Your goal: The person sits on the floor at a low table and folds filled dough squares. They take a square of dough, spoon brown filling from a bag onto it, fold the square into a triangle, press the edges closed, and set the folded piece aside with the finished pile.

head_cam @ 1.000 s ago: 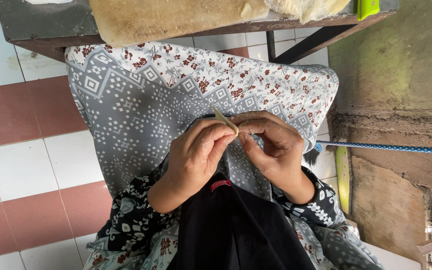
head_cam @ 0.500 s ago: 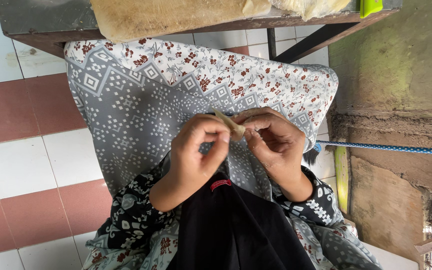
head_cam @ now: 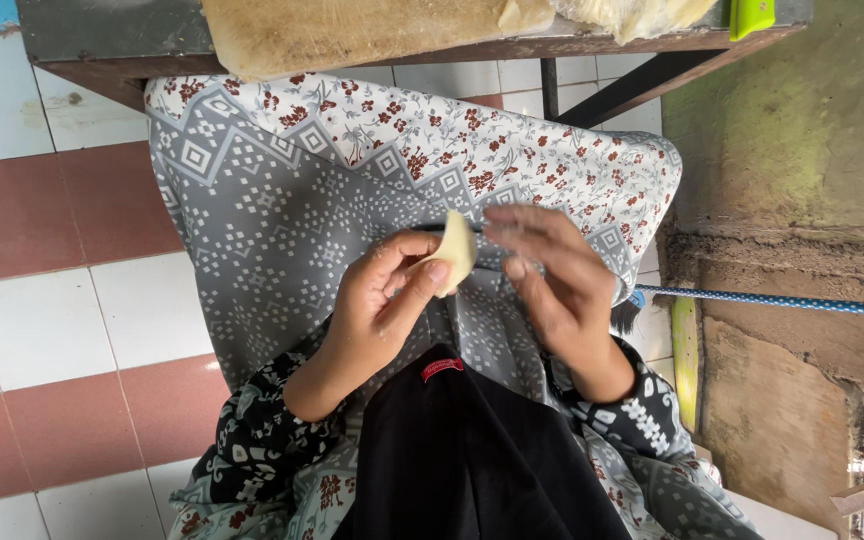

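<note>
My left hand point(head_cam: 377, 300) pinches a small pale yellow folded piece of dough point(head_cam: 455, 250) between thumb and fingers, over my lap. My right hand point(head_cam: 557, 285) hovers just to the right of the dough with its fingers spread and blurred, holding nothing. Both hands are above a grey patterned skirt with red flowers point(head_cam: 292, 190). A black cloth point(head_cam: 462, 450) hangs below my wrists.
A low wooden table edge point(head_cam: 102, 45) with a worn board point(head_cam: 352, 30) and more pale dough point(head_cam: 642, 12) lies at the top. Red and white floor tiles point(head_cam: 42, 300) are on the left. A concrete wall point(head_cam: 802, 150) and a blue patterned stick point(head_cam: 772, 300) are on the right.
My hands have parted. The right hand let go of the dough and opened; the left hand now holds the folded piece alone, turned so its flat side shows.
</note>
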`<state>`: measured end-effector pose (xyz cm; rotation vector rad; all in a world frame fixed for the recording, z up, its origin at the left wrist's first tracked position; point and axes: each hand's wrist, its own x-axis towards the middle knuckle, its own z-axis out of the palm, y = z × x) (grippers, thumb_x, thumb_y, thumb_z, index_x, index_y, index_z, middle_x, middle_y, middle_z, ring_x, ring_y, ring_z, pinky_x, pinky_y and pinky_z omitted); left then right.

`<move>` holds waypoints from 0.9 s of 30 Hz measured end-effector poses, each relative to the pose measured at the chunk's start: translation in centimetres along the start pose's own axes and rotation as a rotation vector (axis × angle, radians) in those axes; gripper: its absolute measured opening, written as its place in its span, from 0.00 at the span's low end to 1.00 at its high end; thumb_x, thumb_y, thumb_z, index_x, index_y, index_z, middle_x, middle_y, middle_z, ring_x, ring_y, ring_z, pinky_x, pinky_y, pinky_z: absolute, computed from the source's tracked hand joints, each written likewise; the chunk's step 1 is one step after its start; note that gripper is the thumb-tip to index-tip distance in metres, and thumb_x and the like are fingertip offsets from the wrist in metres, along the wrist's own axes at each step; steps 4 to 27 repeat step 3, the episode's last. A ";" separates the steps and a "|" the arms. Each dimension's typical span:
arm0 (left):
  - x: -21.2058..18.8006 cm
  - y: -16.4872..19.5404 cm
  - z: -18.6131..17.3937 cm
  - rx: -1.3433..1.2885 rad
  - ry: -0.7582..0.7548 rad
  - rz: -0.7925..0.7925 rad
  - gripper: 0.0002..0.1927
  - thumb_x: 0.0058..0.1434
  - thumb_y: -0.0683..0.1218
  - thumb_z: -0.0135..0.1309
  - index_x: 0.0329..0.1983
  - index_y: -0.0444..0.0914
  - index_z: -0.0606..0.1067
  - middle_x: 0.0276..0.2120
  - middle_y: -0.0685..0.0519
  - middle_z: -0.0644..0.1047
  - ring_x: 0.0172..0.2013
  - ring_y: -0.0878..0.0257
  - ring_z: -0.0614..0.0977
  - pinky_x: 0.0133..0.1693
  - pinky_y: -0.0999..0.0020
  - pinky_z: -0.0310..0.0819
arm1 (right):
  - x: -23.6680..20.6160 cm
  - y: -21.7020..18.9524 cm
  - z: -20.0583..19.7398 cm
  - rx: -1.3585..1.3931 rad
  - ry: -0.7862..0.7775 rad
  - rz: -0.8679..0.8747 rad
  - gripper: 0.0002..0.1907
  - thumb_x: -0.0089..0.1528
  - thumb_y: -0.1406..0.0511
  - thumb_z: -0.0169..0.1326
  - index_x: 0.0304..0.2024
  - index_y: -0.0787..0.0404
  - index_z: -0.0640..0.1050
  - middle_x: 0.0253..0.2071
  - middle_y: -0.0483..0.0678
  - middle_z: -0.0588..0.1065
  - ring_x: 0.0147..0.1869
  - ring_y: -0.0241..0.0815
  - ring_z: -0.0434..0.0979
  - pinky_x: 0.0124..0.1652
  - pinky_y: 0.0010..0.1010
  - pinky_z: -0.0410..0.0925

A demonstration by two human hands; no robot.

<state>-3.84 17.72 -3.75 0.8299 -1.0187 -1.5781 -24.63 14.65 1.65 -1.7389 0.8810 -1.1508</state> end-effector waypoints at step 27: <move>-0.2 -0.2 -0.6 -0.050 -0.105 -0.014 0.14 0.77 0.42 0.48 0.59 0.28 0.72 0.50 0.47 0.77 0.46 0.64 0.82 0.49 0.71 0.80 | 0.5 0.1 -0.3 0.264 -0.042 0.308 0.19 0.69 0.69 0.51 0.62 0.68 0.73 0.60 0.57 0.75 0.66 0.50 0.73 0.67 0.37 0.67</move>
